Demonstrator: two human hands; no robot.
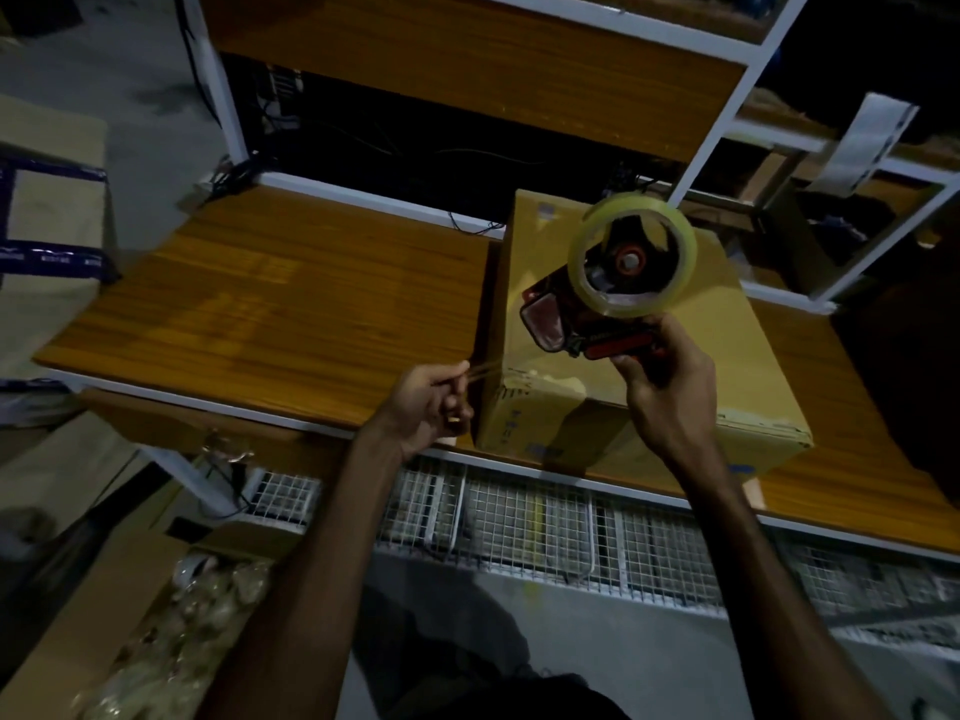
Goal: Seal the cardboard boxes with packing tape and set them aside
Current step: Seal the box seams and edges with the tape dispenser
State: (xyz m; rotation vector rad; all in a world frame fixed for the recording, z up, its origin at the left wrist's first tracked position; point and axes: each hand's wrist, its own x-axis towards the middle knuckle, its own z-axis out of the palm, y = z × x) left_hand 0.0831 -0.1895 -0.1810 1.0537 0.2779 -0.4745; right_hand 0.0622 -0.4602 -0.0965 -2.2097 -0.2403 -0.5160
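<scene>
A brown cardboard box (737, 356) stands on the wooden table (291, 304), near its front edge. My right hand (665, 376) grips the handle of a red tape dispenser (582, 324) above the box top; its roll of clear packing tape (631, 254) stands upright. My left hand (431, 402) is just left of the box's near corner and pinches a thin strand of tape (485, 370) that runs to the box edge. Clear tape lies along the box's front top edge.
A white metal shelf frame (727, 96) rises behind the table. Wire mesh baskets (545, 517) hang under the table front. A taped box (47, 210) sits at the far left, and an open carton with clear-wrapped goods (171, 636) is on the floor, lower left.
</scene>
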